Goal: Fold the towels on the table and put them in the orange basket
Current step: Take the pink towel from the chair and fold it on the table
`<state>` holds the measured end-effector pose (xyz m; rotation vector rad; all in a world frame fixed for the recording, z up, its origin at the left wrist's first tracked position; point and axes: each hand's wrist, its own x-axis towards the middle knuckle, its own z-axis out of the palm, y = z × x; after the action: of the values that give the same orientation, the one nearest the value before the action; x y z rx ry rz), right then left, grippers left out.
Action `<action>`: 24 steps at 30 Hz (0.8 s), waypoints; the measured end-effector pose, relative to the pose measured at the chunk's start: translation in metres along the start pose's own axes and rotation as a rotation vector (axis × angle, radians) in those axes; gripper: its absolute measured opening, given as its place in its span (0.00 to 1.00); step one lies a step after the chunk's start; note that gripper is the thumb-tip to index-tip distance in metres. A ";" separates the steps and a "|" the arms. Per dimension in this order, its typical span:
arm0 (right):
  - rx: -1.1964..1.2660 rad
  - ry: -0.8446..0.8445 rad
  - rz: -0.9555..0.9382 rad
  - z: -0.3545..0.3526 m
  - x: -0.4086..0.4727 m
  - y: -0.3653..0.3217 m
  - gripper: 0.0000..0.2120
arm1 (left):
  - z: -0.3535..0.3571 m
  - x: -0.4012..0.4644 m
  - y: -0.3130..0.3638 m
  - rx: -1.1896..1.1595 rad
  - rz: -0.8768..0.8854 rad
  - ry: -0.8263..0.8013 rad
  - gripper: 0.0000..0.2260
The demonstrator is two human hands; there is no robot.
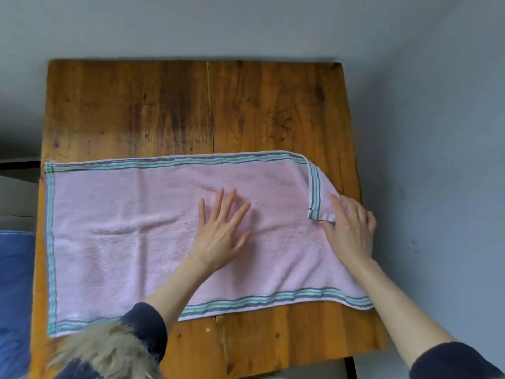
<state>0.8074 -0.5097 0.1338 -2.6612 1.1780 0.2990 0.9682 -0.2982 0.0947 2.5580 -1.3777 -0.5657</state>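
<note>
Pink towel point(153, 236) spread on wooden surface point(191, 105), smoothing step: left hand point(218, 236) flat, fingers splayed, holding nothing; right hand point(352, 231) fingers pinch turned-over far-right corner (basket out of view); next, probably flatten corner, then first fold.

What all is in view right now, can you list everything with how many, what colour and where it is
towel: one, pink with green and blue striped border, spread across the near half of the table, far right corner folded over
table: one, brown wood, fills the middle of the view
blue fabric: one piece, blue, at the left edge beside the table
fur trim: one, tan, bottom left, on the dark sleeve
left hand: one, flat on the towel's middle
right hand: one, at the folded corner, touching it
</note>
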 end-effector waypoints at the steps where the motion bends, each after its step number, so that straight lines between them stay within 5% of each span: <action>1: 0.052 0.033 -0.027 -0.001 0.008 0.007 0.20 | 0.004 0.008 0.010 0.019 0.006 -0.007 0.27; 4: 0.264 0.172 -0.034 -0.009 0.037 0.026 0.05 | 0.014 0.032 0.035 0.042 0.027 -0.023 0.28; 10: 0.698 0.074 0.316 -0.019 0.114 0.069 0.14 | 0.018 0.076 0.072 0.094 0.077 -0.002 0.28; 24: 1.216 -0.268 0.516 0.016 0.149 0.118 0.13 | 0.034 0.130 0.099 0.254 0.148 -0.104 0.38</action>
<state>0.8158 -0.6874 0.0647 -1.2368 1.3170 -0.0187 0.9432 -0.4604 0.0653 2.6179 -1.7605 -0.5358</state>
